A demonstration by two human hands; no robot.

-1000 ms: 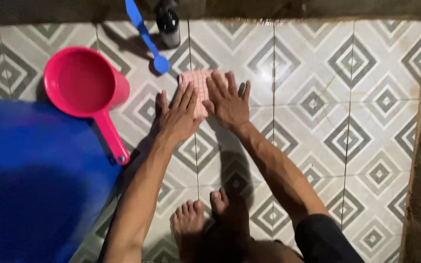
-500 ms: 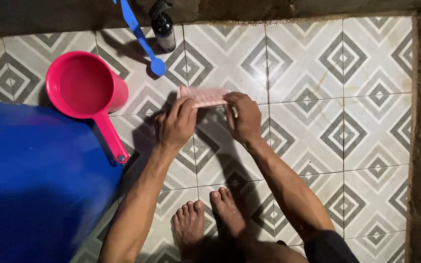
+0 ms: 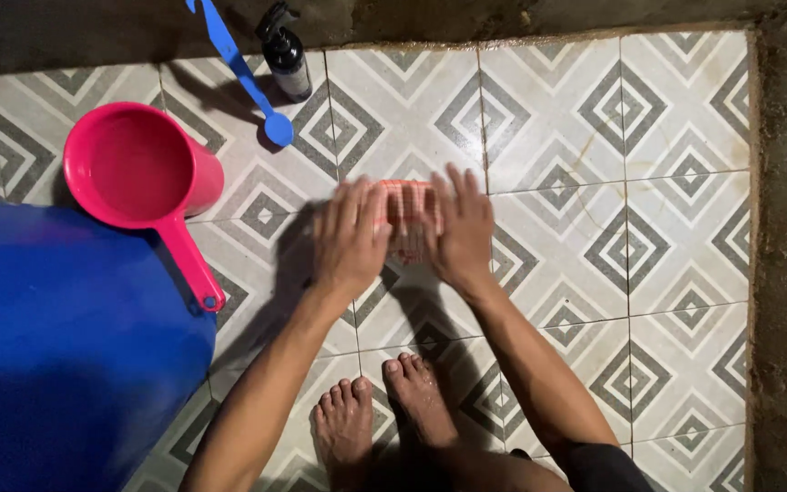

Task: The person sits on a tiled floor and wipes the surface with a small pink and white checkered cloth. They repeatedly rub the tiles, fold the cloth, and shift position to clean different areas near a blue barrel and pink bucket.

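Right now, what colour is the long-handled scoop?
Pink, seen best in the head view: scoop.
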